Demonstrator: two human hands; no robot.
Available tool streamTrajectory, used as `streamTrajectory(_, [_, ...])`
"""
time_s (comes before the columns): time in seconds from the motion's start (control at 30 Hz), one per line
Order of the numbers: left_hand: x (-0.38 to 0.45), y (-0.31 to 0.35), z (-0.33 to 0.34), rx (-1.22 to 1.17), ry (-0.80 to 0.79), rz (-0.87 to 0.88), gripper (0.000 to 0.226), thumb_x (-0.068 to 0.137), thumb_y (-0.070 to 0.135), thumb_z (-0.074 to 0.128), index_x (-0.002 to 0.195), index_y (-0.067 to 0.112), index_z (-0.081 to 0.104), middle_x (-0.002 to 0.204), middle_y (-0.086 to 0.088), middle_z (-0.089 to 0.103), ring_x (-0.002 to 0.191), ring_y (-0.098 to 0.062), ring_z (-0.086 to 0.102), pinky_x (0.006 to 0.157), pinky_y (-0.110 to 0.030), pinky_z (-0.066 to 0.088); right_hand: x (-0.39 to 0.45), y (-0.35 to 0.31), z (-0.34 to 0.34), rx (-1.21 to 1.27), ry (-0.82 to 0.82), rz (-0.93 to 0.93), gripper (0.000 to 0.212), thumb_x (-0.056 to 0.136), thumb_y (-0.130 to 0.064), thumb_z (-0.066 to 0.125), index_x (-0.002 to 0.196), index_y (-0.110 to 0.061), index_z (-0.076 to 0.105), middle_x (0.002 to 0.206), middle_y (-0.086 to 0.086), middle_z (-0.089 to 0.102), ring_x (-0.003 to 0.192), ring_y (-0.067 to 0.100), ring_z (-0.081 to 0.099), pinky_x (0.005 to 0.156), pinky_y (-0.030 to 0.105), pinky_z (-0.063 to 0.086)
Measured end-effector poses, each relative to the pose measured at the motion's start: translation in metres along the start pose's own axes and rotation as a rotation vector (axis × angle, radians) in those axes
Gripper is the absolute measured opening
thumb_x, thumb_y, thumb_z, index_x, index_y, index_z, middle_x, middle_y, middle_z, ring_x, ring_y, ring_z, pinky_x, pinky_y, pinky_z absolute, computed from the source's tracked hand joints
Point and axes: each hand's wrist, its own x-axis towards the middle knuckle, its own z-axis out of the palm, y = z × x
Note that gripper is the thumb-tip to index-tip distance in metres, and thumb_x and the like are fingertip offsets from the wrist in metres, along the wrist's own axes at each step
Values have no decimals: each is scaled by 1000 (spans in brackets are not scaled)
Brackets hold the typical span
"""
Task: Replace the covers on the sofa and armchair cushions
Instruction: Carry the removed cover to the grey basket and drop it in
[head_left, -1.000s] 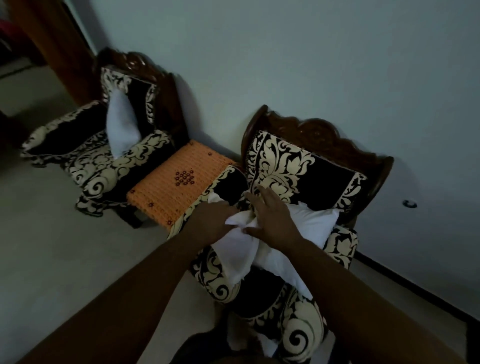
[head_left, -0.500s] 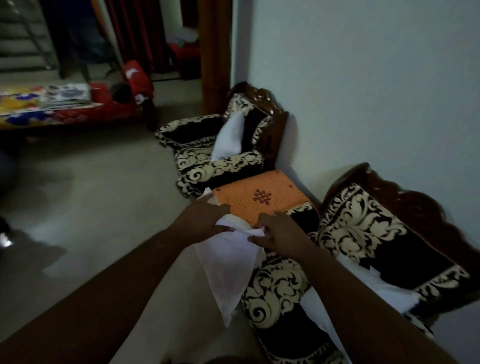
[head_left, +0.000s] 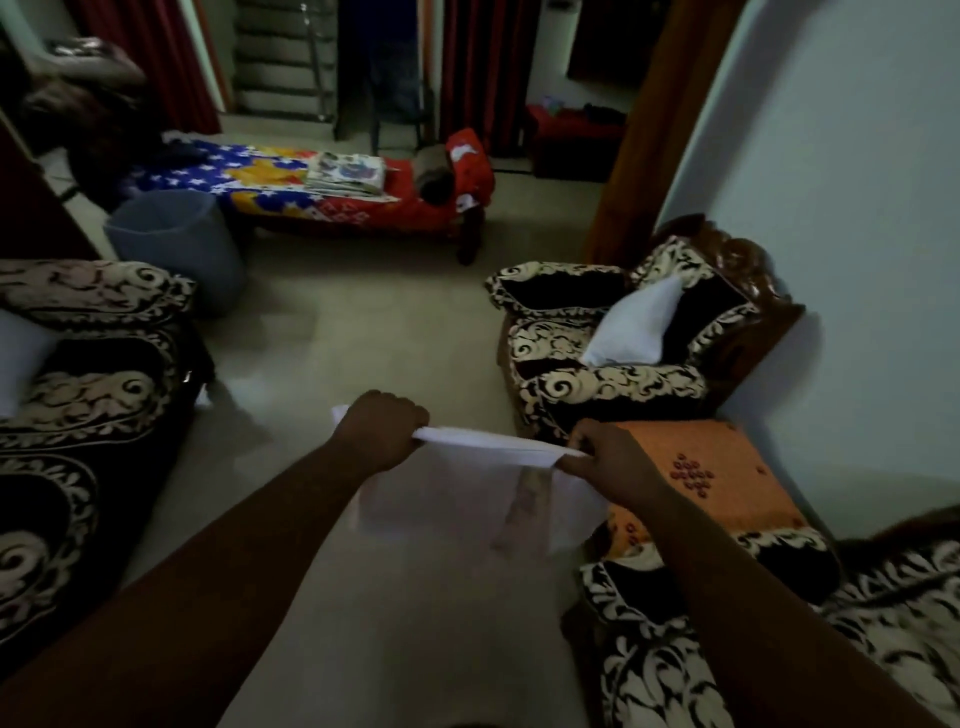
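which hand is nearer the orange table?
Right. The right hand grips the white cover at the orange table edge; the left hand grips its other end, over open floor.

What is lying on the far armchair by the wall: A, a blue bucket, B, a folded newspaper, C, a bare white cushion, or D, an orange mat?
C: a bare white cushion leans against the back of the far armchair.
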Motion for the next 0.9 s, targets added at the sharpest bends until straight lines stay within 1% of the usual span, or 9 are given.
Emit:
streamTrajectory(0.07, [1,-29,2,-205,2,-95,40,92,52,41,107,28,69,110,2,71,106,-23,66,86,-31,44,26,-14,6,22,-11,11,28,74,-35,85,71,-30,57,72,-6,64,70,9,59,62,34,44])
streamTrajectory(0.17, [10,-64,2,-326,21,-185,30,96,45,60,118,28,70,117,2,72,109,-22,66,85,-29,45,71,-26,15,41,-40,0,19,74,-37,86,75,-29,68,75,-8,68,75,10,62,65,27,43])
streamTrajectory(0.23, [18,-80,8,-274,29,-271,27,92,52,62,107,32,70,108,3,72,103,-22,67,79,-30,47,99,-33,21,81,-37,-1,17,79,-40,81,78,-25,72,79,-7,69,77,11,63,66,25,44])
streamTrajectory(0.37, [47,-103,13,-253,39,-431,37,83,62,68,79,26,59,83,2,65,88,-22,67,66,-30,41,154,-43,37,112,100,0,20,89,-34,73,83,-15,69,80,5,67,74,17,56,65,35,38])
streamTrajectory(0.43, [65,-110,12,-272,-27,-486,49,73,72,71,76,25,56,77,5,58,82,-21,64,63,-30,39,185,-46,48,123,83,38,25,92,-34,68,78,-16,58,75,5,60,72,21,52,62,34,32])
streamTrajectory(0.57, [101,-130,6,-420,-279,-477,75,66,86,63,77,13,63,80,-7,61,76,-23,59,65,-34,41,251,-52,64,136,-127,66,33,90,-36,62,67,-19,45,68,-1,50,73,24,53,57,34,32])
streamTrajectory(0.63, [113,-138,4,-535,-200,-526,69,74,78,64,71,9,58,74,-10,59,69,-22,56,60,-32,36,279,-58,70,238,-158,69,34,87,-38,60,66,-14,46,66,4,50,70,25,52,56,33,33])
streamTrajectory(0.73, [126,-143,12,-634,87,-745,51,89,52,68,73,5,59,65,-6,55,63,-20,54,54,-33,32,307,-79,85,437,-147,132,33,81,-39,62,64,-14,48,65,5,55,65,24,53,61,41,47])
streamTrajectory(0.9, [159,-141,35,-786,247,-892,43,93,54,58,74,16,58,68,2,59,70,-21,60,61,-31,34,347,-128,115,586,-191,88,28,80,-39,65,68,-18,51,67,0,60,67,23,61,66,48,57])
